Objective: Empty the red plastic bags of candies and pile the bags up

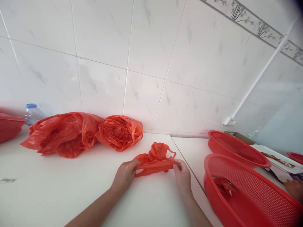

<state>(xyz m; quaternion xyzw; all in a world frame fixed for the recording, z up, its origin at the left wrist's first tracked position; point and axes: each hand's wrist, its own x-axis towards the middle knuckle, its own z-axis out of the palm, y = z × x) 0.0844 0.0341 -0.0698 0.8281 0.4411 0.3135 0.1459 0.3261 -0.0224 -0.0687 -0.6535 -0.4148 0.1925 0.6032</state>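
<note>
A thin red plastic bag is stretched between my two hands, just above the white table. My left hand pinches its left end between thumb and fingers. At the other end, my right hand grips the bag's edge, close to a looped handle that sticks up. The bag's upper part is crumpled and stands toward the wall. Behind it lies a rolled bundle of red plastic bags, with a larger loose red bundle touching it on the left.
To the right stand a large red mesh basket with small red packets inside and another red basket behind it. A clear bottle is by the tiled wall. Another person's hand shows at the right edge.
</note>
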